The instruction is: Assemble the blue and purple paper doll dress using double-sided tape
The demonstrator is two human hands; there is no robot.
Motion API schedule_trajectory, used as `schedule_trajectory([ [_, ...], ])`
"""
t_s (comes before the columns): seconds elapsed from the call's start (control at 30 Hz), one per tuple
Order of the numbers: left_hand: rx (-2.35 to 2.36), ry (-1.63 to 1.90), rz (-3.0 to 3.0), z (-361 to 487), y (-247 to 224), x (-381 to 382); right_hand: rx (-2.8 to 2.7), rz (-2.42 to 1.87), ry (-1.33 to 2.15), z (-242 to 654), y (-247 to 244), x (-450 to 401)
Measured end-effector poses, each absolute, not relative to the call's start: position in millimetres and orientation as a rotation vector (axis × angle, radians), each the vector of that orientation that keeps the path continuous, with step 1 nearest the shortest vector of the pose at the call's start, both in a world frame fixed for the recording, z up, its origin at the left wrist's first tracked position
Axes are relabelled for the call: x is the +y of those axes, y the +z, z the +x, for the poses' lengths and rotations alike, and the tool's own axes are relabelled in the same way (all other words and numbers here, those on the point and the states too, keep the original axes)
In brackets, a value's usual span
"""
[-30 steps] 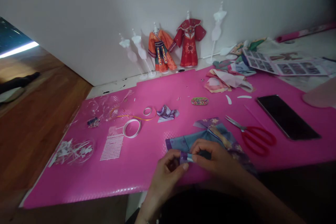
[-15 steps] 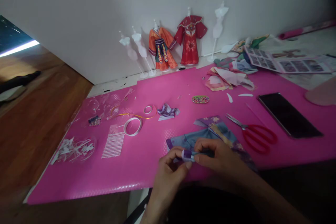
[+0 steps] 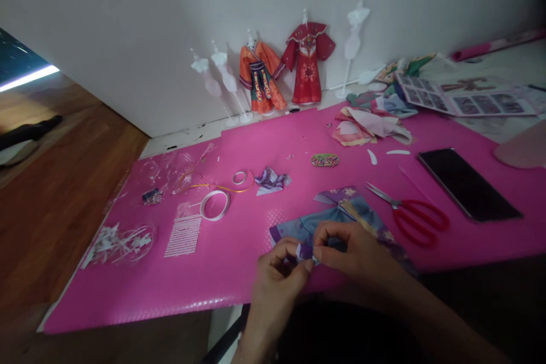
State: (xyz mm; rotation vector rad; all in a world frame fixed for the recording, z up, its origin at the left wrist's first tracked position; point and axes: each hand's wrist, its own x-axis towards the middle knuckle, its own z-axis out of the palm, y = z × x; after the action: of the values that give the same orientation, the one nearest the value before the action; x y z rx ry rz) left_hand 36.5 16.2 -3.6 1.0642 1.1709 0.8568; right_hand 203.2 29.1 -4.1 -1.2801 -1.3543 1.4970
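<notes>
Near the table's front edge, my left hand (image 3: pixel 281 273) is closed, pinching a small purple-edged piece of fabric (image 3: pixel 305 251) between thumb and fingers. My right hand (image 3: pixel 352 247) is closed in a pinch at the right end of the same fabric. Just beyond both hands lies a blue doll garment (image 3: pixel 324 219) with purple flowered parts; whether the pinched fabric belongs to it, I cannot tell. Red-handled scissors (image 3: pixel 418 217) rest to the right of the garment, blades slightly apart. A crumpled purple fabric scrap (image 3: pixel 272 180) sits further off, left of the garment.
On the pink mat (image 3: pixel 239 270) are a tape roll (image 3: pixel 215 206), a sheet of stick-on pearls (image 3: pixel 183 236), a phone (image 3: pixel 469 183) and an oval beaded clip-like piece (image 3: pixel 325 160). Dressed doll mannequins stand at the wall, one in red (image 3: pixel 309 65). An open booklet (image 3: pixel 464 99) lies back right.
My fingers have shifted slightly on the fabric, and the blue part between them shows less. The whole view has moved a little; the things on the mat stay in place.
</notes>
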Motion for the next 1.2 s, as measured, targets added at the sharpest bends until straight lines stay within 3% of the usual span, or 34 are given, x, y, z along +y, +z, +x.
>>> schedule_trajectory([
  [0.77,1.212,0.900,1.084,37,-3,17,-1.275,-1.229,1.633,206,-8,29],
  [0.87,1.197,0.925,1.072,37,-3,18,-1.299,-1.255,1.517,208,-6,28],
  [1.03,1.179,0.974,1.093,36,-4,19,-1.448,-1.335,0.999,212,-2,20],
  [1.2,1.190,0.944,1.106,38,-5,19,-1.539,-1.358,0.992,208,-3,15],
])
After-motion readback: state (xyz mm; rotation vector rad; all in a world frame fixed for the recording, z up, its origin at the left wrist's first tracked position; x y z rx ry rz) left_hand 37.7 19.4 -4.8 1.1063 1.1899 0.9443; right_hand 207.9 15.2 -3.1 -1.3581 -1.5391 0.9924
